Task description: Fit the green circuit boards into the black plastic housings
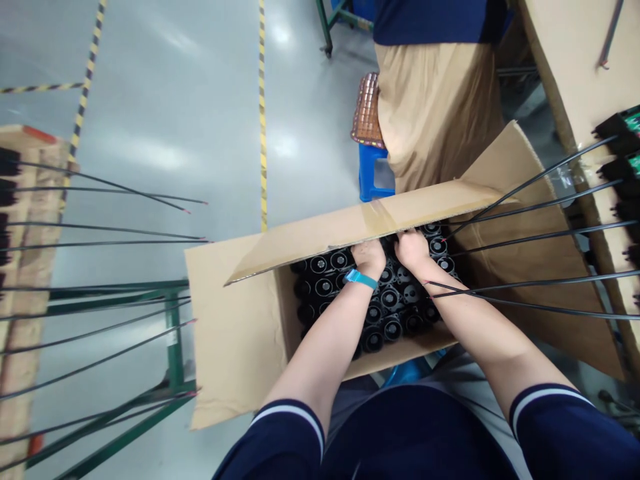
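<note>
An open cardboard box (235,333) stands in front of me, packed with several black round-topped cylinders (395,303) standing upright. Both my hands reach into its far side. My left hand (369,255), with a teal band on the wrist, has its fingers curled down among the cylinders under the far flap. My right hand (413,247) sits beside it, fingers also curled down and hidden by the flap. What either hand grips is hidden.
Thin black rods (540,233) jut in from a cardboard-topped bench at the right, crossing my right forearm. More rods (105,233) stick out from the left rack with a green frame (173,333). Another person (435,100) sits on a blue stool (373,175) beyond the box.
</note>
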A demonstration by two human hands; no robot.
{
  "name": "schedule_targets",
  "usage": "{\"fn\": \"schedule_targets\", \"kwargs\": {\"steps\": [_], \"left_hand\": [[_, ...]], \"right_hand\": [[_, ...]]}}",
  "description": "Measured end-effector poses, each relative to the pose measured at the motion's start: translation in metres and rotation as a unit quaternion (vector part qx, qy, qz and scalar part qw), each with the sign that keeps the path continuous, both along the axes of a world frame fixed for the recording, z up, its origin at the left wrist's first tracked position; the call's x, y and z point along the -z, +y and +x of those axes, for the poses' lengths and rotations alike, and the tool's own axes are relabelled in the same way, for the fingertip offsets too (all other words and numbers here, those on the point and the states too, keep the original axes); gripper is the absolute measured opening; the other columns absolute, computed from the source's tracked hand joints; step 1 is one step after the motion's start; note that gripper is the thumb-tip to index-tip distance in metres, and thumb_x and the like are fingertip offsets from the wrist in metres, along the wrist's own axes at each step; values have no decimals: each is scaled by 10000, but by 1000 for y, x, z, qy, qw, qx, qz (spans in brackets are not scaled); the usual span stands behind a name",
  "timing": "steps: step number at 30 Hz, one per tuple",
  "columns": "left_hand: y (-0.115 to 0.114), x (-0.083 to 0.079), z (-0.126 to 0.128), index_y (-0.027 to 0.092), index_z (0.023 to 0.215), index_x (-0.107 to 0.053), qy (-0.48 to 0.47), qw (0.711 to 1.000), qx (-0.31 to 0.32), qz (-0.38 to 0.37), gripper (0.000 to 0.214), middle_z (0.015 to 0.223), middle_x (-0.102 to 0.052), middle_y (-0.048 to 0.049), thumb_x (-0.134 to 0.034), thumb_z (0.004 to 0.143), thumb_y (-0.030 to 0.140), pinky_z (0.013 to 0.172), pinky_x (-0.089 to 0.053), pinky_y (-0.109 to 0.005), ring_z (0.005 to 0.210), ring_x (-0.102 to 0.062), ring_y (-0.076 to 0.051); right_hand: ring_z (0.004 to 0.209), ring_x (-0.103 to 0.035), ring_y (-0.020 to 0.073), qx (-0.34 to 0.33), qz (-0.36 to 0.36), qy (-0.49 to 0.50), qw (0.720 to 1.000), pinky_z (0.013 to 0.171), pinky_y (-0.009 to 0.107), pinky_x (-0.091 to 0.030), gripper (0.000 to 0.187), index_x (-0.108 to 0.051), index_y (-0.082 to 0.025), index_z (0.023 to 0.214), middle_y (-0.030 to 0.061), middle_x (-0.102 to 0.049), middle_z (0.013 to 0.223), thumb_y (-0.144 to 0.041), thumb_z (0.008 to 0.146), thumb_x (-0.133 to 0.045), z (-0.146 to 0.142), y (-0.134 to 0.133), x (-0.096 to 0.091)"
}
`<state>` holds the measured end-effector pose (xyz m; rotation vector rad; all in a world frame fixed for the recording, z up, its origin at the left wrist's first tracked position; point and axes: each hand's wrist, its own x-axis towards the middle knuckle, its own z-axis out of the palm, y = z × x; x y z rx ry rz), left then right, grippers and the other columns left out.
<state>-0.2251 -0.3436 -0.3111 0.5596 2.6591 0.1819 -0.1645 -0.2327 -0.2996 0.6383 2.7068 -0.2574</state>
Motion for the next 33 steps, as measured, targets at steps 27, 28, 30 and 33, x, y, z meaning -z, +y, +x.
{"fn": "schedule_targets", "kwargs": {"steps": [27, 28, 30, 33], "left_hand": [[-16, 7, -30, 207, 1126, -701, -54, 996, 41, 54, 297, 1241, -700, -103, -732, 834, 253, 1035, -466, -384, 1202, -617, -310], [-16, 7, -30, 206, 1127, -700, -52, 996, 41, 57, 306, 1234, -702, -105, -738, 826, 249, 1038, -465, -387, 1208, -615, -315], [-17, 7, -30, 211, 1125, -700, -48, 996, 41, 65, 312, 1198, -713, -100, -747, 821, 258, 1041, -465, -387, 1210, -617, -318], [-25, 2, -29, 207, 1123, -698, -35, 996, 37, 75, 274, 1172, -721, -101, -708, 871, 313, 1056, -460, -391, 1211, -622, -309]], "right_hand": [[1211, -529, 389, -17, 29, -56, 998, 974, 509, -418, 443, -704, -16, 1252, 307, -623, 1280, -79, 928, -408, -30, -22, 12], [1212, -528, 390, -19, 29, -56, 998, 974, 512, -417, 442, -706, -20, 1251, 307, -624, 1282, -85, 927, -412, -30, -22, 13], [1212, -529, 389, -21, 29, -55, 998, 968, 511, -420, 442, -706, -25, 1253, 307, -623, 1285, -99, 932, -412, -30, -22, 13], [1206, -539, 390, -22, 27, -48, 998, 952, 505, -430, 438, -702, -18, 1255, 319, -618, 1281, -112, 939, -414, -29, -21, 14]]}}
